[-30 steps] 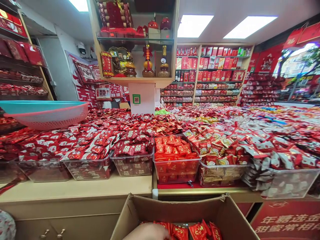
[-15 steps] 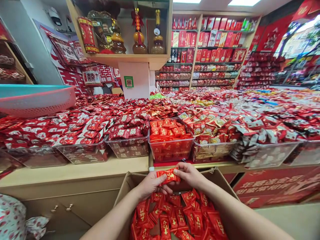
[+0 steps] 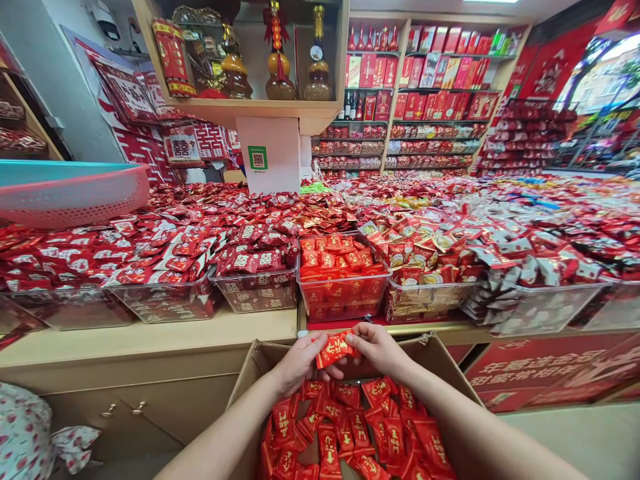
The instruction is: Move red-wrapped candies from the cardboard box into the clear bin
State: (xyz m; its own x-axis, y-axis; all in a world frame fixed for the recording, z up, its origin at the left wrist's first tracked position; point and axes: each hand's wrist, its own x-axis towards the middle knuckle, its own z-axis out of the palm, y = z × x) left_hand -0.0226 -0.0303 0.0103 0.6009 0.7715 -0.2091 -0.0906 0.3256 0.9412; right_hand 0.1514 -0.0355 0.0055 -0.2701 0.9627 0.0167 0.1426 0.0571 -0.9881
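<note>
Between my two hands is a red wrapped candy (image 3: 334,348) with gold lettering, held above an open cardboard box (image 3: 245,373). My left hand (image 3: 299,363) pinches its left side between thumb and fingers. On the right side, my right hand (image 3: 376,345) grips it the same way. Many similar red wrapped candies (image 3: 360,430) lie loose in the box below, and patches of its bottom show between them. Just beyond my hands, a clear plastic bin (image 3: 345,297) holds matching red packets stacked in rows.
More clear bins (image 3: 259,293) of wrapped sweets line the counter (image 3: 150,337) on both sides. A pink and blue plastic basket (image 3: 75,197) sits on the sweets at left. Above hangs a display cabinet (image 3: 250,110) with bottles. A patterned bag (image 3: 23,430) stands at lower left.
The candy in my hands has turned, so its lettered face now shows more fully and it slants up to the right. Both hands stay above the box.
</note>
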